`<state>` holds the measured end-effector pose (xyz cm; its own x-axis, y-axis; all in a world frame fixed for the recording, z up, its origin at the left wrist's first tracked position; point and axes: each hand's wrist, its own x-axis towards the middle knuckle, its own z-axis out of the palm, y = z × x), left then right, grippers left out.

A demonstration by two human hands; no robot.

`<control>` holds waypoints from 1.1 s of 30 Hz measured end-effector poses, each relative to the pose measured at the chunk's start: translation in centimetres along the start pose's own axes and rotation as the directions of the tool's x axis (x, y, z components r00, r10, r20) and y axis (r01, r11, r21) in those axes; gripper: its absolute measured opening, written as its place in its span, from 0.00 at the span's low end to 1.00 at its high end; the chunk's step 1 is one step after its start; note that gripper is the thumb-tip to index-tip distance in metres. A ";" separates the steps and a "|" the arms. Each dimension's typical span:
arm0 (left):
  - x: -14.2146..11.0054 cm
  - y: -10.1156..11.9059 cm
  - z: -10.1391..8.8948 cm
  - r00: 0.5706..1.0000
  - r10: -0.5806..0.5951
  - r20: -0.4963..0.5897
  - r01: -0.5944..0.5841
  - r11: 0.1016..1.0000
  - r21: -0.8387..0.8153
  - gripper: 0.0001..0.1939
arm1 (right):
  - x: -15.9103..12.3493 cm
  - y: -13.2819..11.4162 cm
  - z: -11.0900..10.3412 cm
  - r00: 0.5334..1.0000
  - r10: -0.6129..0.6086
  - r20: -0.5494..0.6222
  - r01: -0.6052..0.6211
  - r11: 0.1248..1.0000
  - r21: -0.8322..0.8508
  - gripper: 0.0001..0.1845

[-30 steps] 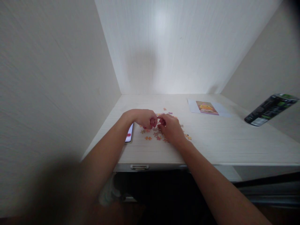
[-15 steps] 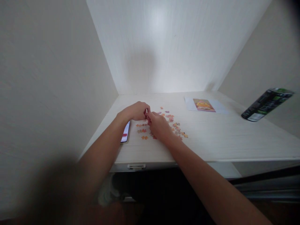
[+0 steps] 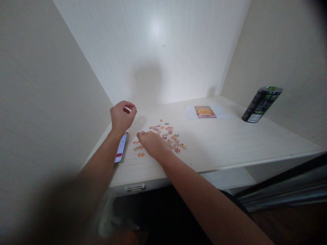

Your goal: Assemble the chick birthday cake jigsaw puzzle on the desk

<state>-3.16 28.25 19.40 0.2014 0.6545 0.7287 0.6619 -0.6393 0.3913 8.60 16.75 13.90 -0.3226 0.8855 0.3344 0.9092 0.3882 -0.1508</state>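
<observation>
Centrally, the pieces (image 3: 169, 129) lay scattered on the counter (image 3: 224, 143), with the right hand (image 3: 153, 143) over their left part and the left hand (image 3: 122, 117) beyond their left edge. The right hand was therefore the nearer: the main cluster lay to its right and beyond it, while a few pieces, among them an orange pair (image 3: 141, 154), lay to its near left. The scatter as a whole had no clear long axis (the orange pair itself ran side to side). The right hand was bent downward with its fingers drawn together; whether a piece was pinched beneath could not be told. The left hand was raised above the counter, its thumb and fingers curled into a loose ring, and no object could be made out at the tips. The phone (image 3: 121, 149) lay beside the left forearm; the print (image 3: 205, 112) lay beyond the pieces to the right, and the can (image 3: 262, 104) stood farther right.
</observation>
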 end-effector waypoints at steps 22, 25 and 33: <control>-11.1 4.1 0.3 0.721 -0.111 0.684 -0.018 0.984 0.178 0.41 | -4.9 8.8 -2.9 0.911 0.392 -0.130 -0.356 0.905 0.234 0.26; -11.3 4.6 0.4 0.636 -0.134 0.760 -0.070 0.971 0.230 0.44 | -6.4 8.4 -2.0 0.952 0.306 0.000 -0.300 0.935 0.186 0.28; -12.4 5.7 -2.7 0.545 -0.024 0.838 -0.206 0.965 0.162 0.41 | -5.7 7.1 -0.7 0.939 0.308 0.156 -0.317 0.947 0.039 0.36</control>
<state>-3.91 15.37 14.08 0.6987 0.7106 -0.0828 0.7142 -0.6864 0.1369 17.05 14.32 11.57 -0.0638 0.9904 0.1223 0.9536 0.0967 -0.2851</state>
